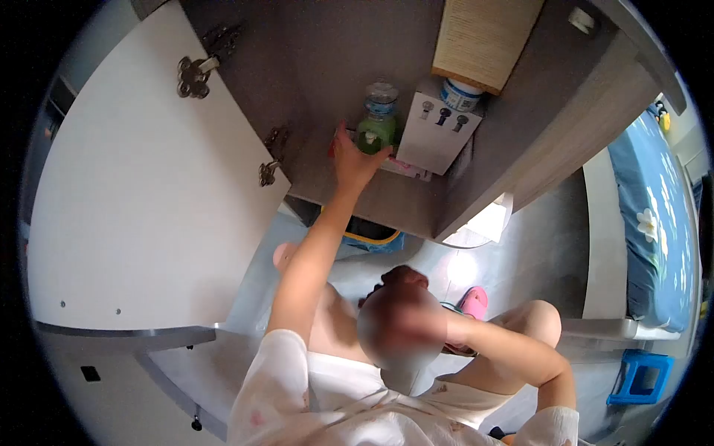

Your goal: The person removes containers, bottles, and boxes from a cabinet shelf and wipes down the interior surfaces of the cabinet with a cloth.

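Inside the open cabinet, my left hand [355, 160] has its thumb and fingers spread around the base of a bottle with green contents [377, 126]; whether it grips the bottle is hard to tell. The bottle stands upright beside a white box [439, 134] with small pictures on its front. Low in front of my body, my right hand [416, 323] is smeared by a blurred patch, near a dark reddish-brown thing [404, 278] that I cannot make out.
A white cabinet door [149, 186] stands open at left. A tub [461, 95] sits on the box, under a wooden board [487, 41]. Below the shelf is a bin with a yellow rim [383, 239]. At right are a bed [651, 223] and a blue stool [643, 377].
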`<move>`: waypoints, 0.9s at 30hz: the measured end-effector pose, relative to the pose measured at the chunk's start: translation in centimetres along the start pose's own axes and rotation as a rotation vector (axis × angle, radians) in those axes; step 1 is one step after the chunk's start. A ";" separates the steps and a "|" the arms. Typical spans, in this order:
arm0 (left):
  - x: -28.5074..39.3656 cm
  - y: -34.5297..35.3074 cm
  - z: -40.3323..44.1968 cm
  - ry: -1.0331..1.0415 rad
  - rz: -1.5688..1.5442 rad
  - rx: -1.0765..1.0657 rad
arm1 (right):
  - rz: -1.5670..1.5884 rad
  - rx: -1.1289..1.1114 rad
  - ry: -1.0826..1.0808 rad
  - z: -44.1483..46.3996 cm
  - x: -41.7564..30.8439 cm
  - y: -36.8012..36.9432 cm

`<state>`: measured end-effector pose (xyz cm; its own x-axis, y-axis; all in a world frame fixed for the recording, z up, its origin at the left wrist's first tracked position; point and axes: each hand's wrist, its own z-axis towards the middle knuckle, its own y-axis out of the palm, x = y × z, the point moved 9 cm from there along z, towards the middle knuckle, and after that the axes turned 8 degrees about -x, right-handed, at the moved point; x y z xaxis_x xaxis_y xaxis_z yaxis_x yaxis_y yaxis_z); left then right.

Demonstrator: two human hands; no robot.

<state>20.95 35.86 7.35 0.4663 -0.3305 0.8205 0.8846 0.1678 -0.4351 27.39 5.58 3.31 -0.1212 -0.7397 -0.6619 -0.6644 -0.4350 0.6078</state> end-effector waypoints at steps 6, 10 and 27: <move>-0.2 2.3 2.1 -0.008 0.034 0.023 | -0.115 0.122 0.048 -2.8 -1.9 0.9; 1.0 0.2 1.6 -0.029 -0.025 0.007 | -0.017 0.209 0.017 -3.9 -2.3 0.0; -10.2 -3.9 -26.8 -0.353 -0.166 -0.089 | -0.144 0.199 -0.059 -3.4 -3.7 -1.3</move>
<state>12.63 13.66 -9.25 0.3047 -0.0040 0.9525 0.9512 0.0523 -0.3040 31.23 7.13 6.44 -0.0538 -0.6436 -0.7635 -0.8092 -0.4199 0.4110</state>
